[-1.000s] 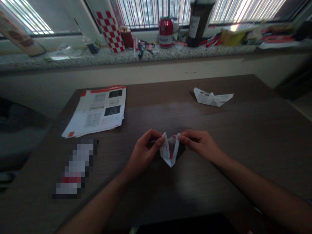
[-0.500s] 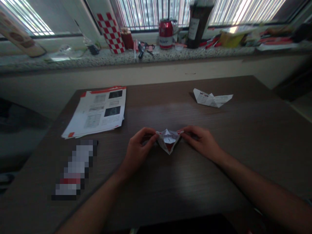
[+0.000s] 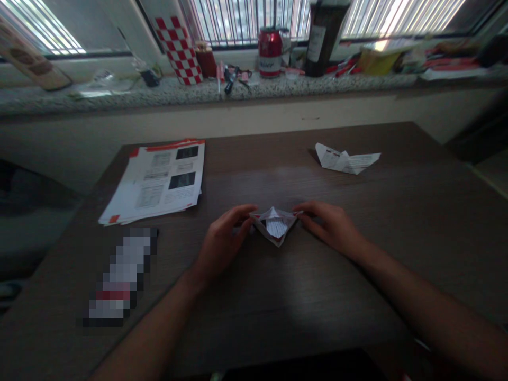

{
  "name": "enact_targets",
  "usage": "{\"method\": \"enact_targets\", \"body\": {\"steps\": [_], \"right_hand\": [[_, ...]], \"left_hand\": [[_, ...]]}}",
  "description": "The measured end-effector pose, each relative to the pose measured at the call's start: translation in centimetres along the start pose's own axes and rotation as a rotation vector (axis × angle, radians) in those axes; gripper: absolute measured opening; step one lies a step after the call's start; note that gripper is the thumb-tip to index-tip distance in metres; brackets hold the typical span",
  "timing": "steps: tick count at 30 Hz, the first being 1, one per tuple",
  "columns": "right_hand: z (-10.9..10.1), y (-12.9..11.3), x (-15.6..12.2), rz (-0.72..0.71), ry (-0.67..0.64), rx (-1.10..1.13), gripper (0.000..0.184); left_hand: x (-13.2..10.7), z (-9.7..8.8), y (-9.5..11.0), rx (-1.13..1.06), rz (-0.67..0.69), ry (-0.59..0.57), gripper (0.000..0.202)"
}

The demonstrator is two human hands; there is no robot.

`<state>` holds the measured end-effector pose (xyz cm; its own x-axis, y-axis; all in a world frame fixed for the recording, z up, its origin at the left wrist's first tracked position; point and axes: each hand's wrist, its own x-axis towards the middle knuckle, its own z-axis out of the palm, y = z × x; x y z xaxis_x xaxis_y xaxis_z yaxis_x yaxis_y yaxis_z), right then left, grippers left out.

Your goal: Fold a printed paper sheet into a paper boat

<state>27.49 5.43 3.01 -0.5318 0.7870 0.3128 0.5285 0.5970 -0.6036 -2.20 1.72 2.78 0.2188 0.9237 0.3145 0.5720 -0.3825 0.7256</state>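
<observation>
A small folded paper boat (image 3: pixel 277 226) sits at the middle of the table, its hollow side facing me, with printed text inside and red at its corners. My left hand (image 3: pixel 227 233) has its thumb and fingers closed loosely around the boat's left tip. At the right tip, my right hand (image 3: pixel 331 225) pinches the paper between thumb and fingers. A second paper boat (image 3: pixel 345 160), white with print, lies farther back on the right, apart from both hands.
A stack of printed sheets (image 3: pixel 159 182) lies on the table (image 3: pixel 254 317) at the back left. Nearer me is a pixelated oblong object (image 3: pixel 121 278). Behind, the stone windowsill (image 3: pixel 270 91) carries a red can (image 3: pixel 270 53), a dark bottle (image 3: pixel 320 39) and a checkered container (image 3: pixel 179 50).
The boat's ends have been drawn farther apart, so it is wider and flatter. My hands have spread slightly, and the left fingers grip more loosely.
</observation>
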Motion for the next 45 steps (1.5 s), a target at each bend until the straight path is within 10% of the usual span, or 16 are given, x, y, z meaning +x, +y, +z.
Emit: {"method": "enact_targets", "body": {"steps": [9, 28, 45], "right_hand": [[-1.0, 0.1, 0.0, -0.164, -0.159, -0.163, 0.026], [-2.4, -0.2, -0.5, -0.275, -0.14, -0.226, 0.021], [-2.0, 2.5, -0.7, 0.216, -0.02, 0.12, 0.022]], "left_hand": [[0.1, -1.0, -0.1, 0.177, 0.207, -0.122, 0.018], [0.3, -2.4, -0.3, 0.1, 0.11, -0.188, 0.008], [0.8, -1.9, -1.0, 0.066, -0.142, -0.163, 0.023]]}}
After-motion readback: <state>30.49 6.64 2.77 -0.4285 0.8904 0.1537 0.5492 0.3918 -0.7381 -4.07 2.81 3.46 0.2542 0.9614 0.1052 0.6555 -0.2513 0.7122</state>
